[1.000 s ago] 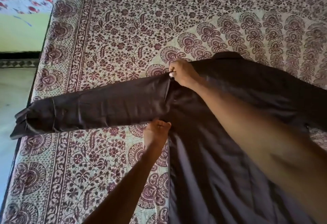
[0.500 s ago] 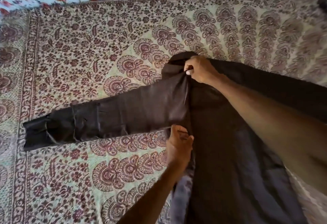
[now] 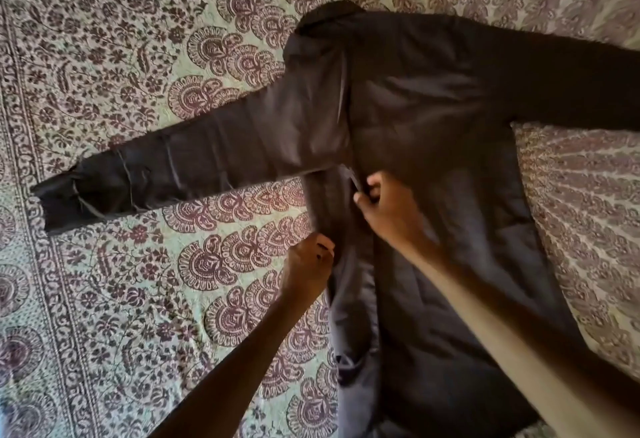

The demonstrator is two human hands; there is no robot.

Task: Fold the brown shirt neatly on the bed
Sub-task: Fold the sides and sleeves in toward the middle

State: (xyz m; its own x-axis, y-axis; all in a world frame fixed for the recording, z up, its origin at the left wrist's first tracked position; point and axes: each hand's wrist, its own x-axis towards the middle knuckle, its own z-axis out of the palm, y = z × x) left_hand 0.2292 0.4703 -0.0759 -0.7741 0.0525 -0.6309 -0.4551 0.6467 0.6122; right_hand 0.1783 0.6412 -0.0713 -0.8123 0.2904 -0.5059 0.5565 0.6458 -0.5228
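Note:
The brown shirt lies spread flat on the bed, collar at the top, one sleeve stretched out to the left and the other running off the right edge of the view. Its left side is folded over in a narrow strip along the body. My left hand pinches the outer edge of that strip below the armpit. My right hand grips the fabric at the fold, just under where the left sleeve joins the body.
The bed is covered by a patterned maroon and pale green bedspread, with open bedspread to the left of the shirt and above the collar. The shirt's hem runs out of view at the bottom.
My right hand left the shoulder seam and came down to the fold under the armpit. My left hand slid lower along the side edge. The view shifted, so the shirt sits more central.

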